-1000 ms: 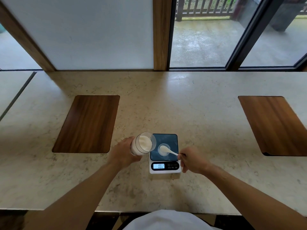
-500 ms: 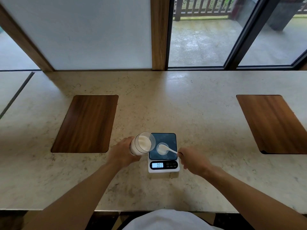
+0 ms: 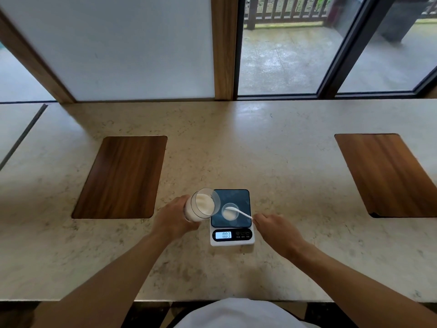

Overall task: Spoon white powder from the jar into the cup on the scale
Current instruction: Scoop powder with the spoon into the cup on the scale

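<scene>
A clear jar (image 3: 201,204) part full of white powder is tilted to the right, its mouth toward the scale, and my left hand (image 3: 173,218) grips it from the left. A small clear cup (image 3: 229,211) holding a little white powder stands on the dark plate of a white digital scale (image 3: 231,217). My right hand (image 3: 275,230) pinches the handle of a white spoon (image 3: 237,212), whose bowl rests inside the cup. The scale's display reads 003.
The scale sits near the front of a pale stone counter (image 3: 236,150). Two inset wooden panels lie in it, one at the left (image 3: 123,176) and one at the right (image 3: 387,174). Windows and a wooden post stand behind the counter.
The spoon's bowl stays in the cup, and the display went from 007 to 003. The jar stays tilted in my left hand. The view shifted slightly.
</scene>
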